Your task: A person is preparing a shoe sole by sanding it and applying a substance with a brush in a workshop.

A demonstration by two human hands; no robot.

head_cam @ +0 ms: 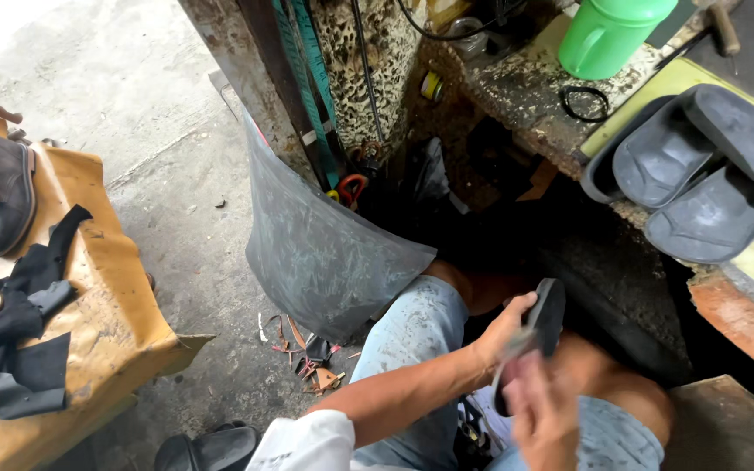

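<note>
— What lay around the person, biggest first?

— A grey rubber sheet (320, 244) leaned by the post. A pair of grey slides (700, 174) sat at the worktop's (525, 87) near edge, a green jug (608, 35) at its far edge.

— And the work itself?

— Partway, I'd judge: leather scraps (307, 353) already littered the floor (176, 201), yet the black sole (538, 327) was still being handled.

— How were the hands?

— The sole stood above the lap. The left hand (508, 327), arm reaching across, was closed around its edge. The right hand (543, 414) was blurred against its lower end; I couldn't tell its grip.
</note>
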